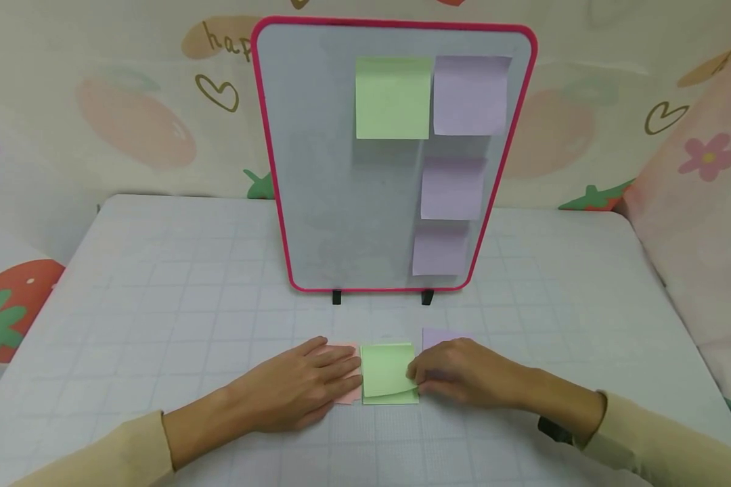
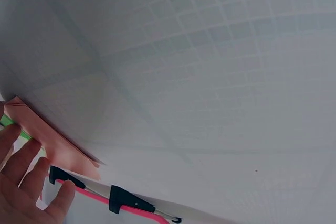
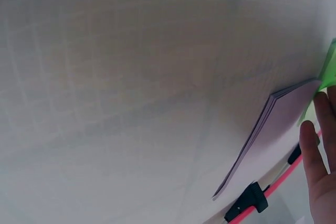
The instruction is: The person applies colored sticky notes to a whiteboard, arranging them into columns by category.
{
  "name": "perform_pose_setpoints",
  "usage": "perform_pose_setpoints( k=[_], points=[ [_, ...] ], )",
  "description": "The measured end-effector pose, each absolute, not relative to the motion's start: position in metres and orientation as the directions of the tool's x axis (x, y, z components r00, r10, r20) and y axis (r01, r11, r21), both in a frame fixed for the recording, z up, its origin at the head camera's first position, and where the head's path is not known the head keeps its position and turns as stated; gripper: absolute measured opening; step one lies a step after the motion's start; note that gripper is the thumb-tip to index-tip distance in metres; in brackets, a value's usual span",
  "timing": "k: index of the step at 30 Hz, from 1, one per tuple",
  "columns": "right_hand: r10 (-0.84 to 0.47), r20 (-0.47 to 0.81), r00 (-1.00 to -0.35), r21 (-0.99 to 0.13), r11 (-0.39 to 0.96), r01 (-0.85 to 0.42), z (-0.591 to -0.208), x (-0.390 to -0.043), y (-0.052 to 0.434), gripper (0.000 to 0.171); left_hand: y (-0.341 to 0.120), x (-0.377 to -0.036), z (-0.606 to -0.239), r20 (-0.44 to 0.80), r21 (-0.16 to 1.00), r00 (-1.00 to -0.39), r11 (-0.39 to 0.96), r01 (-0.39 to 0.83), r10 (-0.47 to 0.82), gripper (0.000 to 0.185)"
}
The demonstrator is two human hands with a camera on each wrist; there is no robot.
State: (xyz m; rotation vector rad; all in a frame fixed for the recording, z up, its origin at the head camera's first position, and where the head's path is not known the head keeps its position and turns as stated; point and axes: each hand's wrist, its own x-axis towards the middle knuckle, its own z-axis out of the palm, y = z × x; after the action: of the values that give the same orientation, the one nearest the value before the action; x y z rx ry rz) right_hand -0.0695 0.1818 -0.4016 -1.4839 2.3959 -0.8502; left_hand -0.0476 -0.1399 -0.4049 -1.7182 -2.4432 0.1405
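Three pads of sticky notes lie in a row on the gridded surface (image 1: pixel 158 284) – a pink pad (image 1: pixel 348 396) on the left, a green pad (image 1: pixel 388 373) in the middle and a purple pad (image 1: pixel 440 336) on the right. The left hand (image 1: pixel 298 389) rests flat on the pink pad, fingers straight, their tips at the green pad's left edge. The right hand (image 1: pixel 463 375) pinches the top green sheet at its right edge, its lower corner curling up. Behind stands a pink-framed whiteboard (image 1: pixel 317 169) – it carries one green note (image 1: pixel 392 98) and three purple notes (image 1: pixel 470 96)
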Motion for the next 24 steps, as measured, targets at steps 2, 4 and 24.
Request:
perform_pose_setpoints(
  k=[2, 4, 24],
  points=[
    [-0.862, 0.103, -0.496, -0.584, 0.351, -0.732, -0.4013, -0.0698, 0.1818, 0.008, -0.1398, -0.0475, -0.4051, 0.069, -0.159, -0.333, 0.34, 0.927, 0.94, 0.049],
    [-0.854, 0.087, -0.513, -0.596, 0.367, -0.714, -0.4007, -0.0697, 0.1814, 0.007, -0.1397, -0.0474, -0.4054, 0.07, -0.159, -0.333, 0.34, 0.927, 0.94, 0.049],
    [-0.754, 0.27, -0.599, -0.568, 0.377, -0.731, -0.3987, -0.0725, 0.1779, 0.009, -0.1405, -0.0458, -0.4037, 0.086, -0.115, -0.292, 0.301, 0.947, 0.952, 0.047]
  ],
)
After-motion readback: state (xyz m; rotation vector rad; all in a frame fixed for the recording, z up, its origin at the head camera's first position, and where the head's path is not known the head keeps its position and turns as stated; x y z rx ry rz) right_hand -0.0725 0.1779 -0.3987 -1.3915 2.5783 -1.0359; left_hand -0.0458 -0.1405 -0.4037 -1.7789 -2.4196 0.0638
